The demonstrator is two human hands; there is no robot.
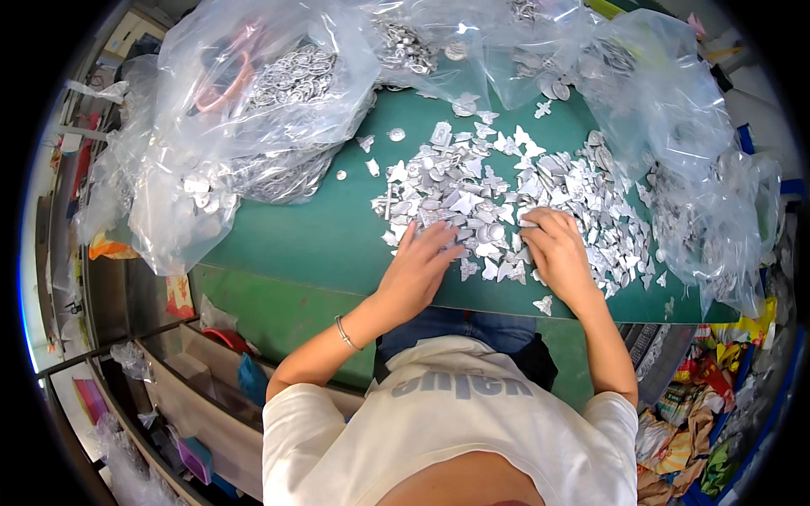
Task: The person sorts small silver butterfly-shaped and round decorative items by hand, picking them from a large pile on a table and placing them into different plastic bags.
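Small silver-grey metal charms (456, 181) lie in a broad pile on the green table, several shaped like butterflies, crosses and discs. My left hand (419, 263) is at the pile's near left side, fingers spread and slightly blurred, touching the charms; I see nothing held in it. A metal bangle (347, 334) circles that wrist. At the near middle of the pile, my right hand (558, 253) has its fingers bent, thumb and forefinger closing round a small pale charm (525, 221). One loose charm (544, 304) lies by the table's near edge, below the right hand.
Clear plastic bags of metal pieces ring the green tabletop (278, 240): a large bag (295, 84) at left, a smaller bag (190, 207) beside it, another bag (717, 228) at right. Open drawers (211, 379) stand lower left; colourful packets (692, 396) fill the lower right.
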